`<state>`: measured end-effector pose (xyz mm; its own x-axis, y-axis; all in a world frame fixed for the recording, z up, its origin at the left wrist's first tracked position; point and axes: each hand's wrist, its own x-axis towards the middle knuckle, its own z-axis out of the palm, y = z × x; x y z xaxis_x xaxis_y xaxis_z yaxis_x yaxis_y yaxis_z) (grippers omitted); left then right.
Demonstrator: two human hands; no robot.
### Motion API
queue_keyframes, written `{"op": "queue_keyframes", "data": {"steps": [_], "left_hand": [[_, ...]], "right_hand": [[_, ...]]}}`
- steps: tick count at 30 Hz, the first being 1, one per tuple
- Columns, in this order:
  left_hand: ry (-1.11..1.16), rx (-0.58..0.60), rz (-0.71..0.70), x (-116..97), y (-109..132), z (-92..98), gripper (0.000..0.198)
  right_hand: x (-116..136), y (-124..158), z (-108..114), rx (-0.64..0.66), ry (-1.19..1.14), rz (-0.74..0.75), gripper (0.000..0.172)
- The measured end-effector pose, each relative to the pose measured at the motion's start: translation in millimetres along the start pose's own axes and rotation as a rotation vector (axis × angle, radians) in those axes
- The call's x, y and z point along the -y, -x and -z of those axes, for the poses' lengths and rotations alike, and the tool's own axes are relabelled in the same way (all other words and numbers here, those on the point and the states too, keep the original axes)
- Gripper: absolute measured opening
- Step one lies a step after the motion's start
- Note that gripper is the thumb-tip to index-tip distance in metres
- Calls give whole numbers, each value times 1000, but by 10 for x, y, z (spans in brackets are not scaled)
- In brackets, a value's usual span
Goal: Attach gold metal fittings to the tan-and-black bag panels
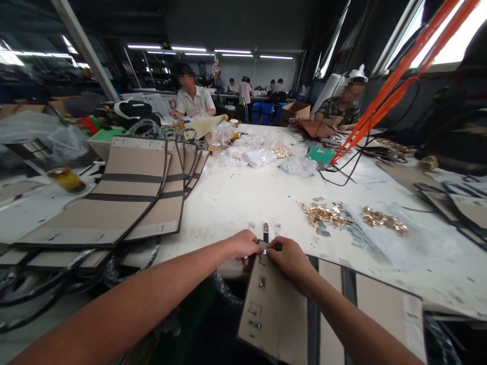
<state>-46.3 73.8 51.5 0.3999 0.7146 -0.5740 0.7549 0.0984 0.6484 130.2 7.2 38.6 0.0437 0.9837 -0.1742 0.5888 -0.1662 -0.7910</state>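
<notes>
A beige bag panel [279, 304] with dark bands lies across the table's front edge, its far corner between my two hands. My left hand [243, 245] is closed, fingertips pinching the panel's far left edge. From the other side my right hand [289, 258] is closed, finger and thumb pressed to a small silvery metal piece [265, 251] at that corner. Just beyond the corner sticks out a dark strap tab [266, 234] with a gold-coloured metal end. More flat metal plates [262, 283] sit on the panel nearer me. My fingers partly hide the contact point.
Several similar panels [129, 177] are stacked at the left, with plastic-wrapped handles [68, 268]. To the right lie gold-coloured clips [327, 215] and a plastic sheet [414, 243] bearing more. Orange straps [395, 81] hang at right. Co-workers sit across the table.
</notes>
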Motion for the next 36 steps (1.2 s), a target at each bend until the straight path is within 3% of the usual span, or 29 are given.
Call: {"op": "queue_keyframes", "data": {"steps": [2, 4, 8, 12, 16, 18, 28, 33, 36], "left_hand": [[30, -4, 7, 1, -22, 12, 19], [58, 5, 9, 16, -60, 30, 20], [111, 27, 15, 75, -157, 48, 19], [152, 39, 15, 112, -196, 36, 22], [177, 34, -1, 101, -146, 35, 26], [181, 37, -5, 99, -126, 43, 27], [220, 106, -27, 140, -124, 98, 24], [245, 136, -79, 181, -92, 120, 24], [244, 128, -91, 202, -81, 117, 26]], "right_hand": [[13, 39, 110, 8, -158, -6, 14], [64, 103, 254, -53, -394, 50, 31], [313, 242, 491, -300, -776, 349, 49], [514, 211, 374, -384, -1070, 557, 50], [443, 1, 19, -317, -979, 478, 53], [398, -81, -54, -285, -905, 436, 53], [530, -130, -19, -166, -638, 390, 55], [638, -142, -11, -144, -683, 499, 56], [597, -151, -38, -91, -622, 417, 56]]}}
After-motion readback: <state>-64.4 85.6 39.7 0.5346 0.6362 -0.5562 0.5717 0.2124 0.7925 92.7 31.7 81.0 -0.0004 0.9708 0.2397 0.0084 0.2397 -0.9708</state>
